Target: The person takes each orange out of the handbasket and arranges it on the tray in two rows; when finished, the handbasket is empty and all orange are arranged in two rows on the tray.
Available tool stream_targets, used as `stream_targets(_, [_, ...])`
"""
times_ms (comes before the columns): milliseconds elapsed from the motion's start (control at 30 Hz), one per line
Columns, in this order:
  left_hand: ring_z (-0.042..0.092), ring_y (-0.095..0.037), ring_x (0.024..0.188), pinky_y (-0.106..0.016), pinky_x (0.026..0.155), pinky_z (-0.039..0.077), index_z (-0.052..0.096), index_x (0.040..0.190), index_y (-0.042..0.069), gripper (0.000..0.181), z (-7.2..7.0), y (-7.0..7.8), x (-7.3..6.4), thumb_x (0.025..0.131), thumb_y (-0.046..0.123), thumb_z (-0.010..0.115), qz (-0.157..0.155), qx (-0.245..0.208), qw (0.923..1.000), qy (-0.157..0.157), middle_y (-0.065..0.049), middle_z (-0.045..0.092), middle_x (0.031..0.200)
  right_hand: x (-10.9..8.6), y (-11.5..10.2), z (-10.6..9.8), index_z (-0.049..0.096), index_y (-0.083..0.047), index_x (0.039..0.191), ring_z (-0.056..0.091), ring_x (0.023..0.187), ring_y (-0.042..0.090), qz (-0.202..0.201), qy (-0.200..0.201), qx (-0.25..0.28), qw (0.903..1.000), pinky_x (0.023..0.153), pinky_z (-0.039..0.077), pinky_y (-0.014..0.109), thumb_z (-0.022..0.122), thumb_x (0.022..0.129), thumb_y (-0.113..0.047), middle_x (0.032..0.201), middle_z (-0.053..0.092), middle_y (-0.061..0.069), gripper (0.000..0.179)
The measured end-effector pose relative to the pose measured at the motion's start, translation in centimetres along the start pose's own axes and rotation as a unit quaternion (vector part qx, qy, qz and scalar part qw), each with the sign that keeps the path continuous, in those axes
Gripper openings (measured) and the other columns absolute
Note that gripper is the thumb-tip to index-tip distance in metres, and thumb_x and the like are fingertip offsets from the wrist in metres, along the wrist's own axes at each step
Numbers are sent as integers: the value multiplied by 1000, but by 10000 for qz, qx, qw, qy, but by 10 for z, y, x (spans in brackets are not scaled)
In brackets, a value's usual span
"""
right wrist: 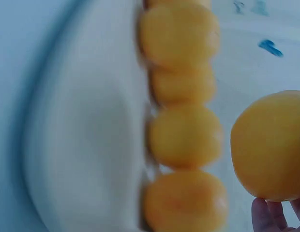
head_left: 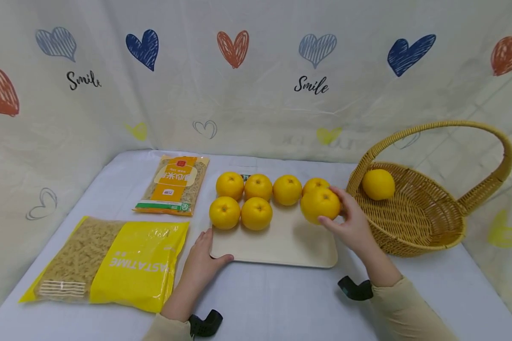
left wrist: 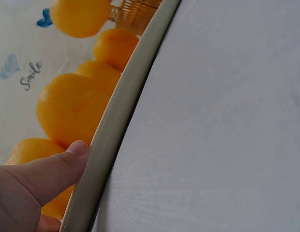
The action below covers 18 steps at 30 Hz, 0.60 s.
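Observation:
A cream tray carries several oranges, with a back row and two in front at the left. My right hand grips another orange above the tray's right part, overlapping the last orange of the back row in the head view. Fingertips show under the held orange in the right wrist view. My left hand rests at the tray's front left corner, fingers along the left edge. Its thumb touches the front rim.
A wicker basket with a tall handle stands at the right, one orange inside. At the left lie a yellow pasta bag and, behind it, a smaller orange-labelled grain packet. A patterned cloth hangs behind the table.

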<state>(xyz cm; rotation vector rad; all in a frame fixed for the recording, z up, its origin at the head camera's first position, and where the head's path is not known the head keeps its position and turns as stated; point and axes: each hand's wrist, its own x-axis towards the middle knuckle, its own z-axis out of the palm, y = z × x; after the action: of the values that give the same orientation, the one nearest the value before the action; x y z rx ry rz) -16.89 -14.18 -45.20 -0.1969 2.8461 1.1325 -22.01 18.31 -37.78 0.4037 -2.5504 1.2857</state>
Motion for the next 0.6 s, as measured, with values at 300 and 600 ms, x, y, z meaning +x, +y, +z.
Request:
stream_targets(300, [22, -32, 137, -49, 111, 22, 26, 141, -2, 93, -1, 2, -1, 71, 36, 75, 36, -9, 10000, 57, -16, 30, 146, 6, 11, 50, 34, -7, 137, 42, 118, 28, 643, -696, 548, 9940, 92, 46, 47, 70, 79, -22, 134, 41, 15, 70])
stream_targets(600, [20, -32, 138, -50, 110, 22, 24, 142, 0, 93, 0, 1, 0, 72, 35, 75, -22, -31, 10000, 2, -16, 28, 147, 9, 18, 62, 31, -8, 138, 39, 125, 29, 843, -1104, 712, 9877, 96, 44, 46, 70, 79, -24, 140, 36, 15, 72])
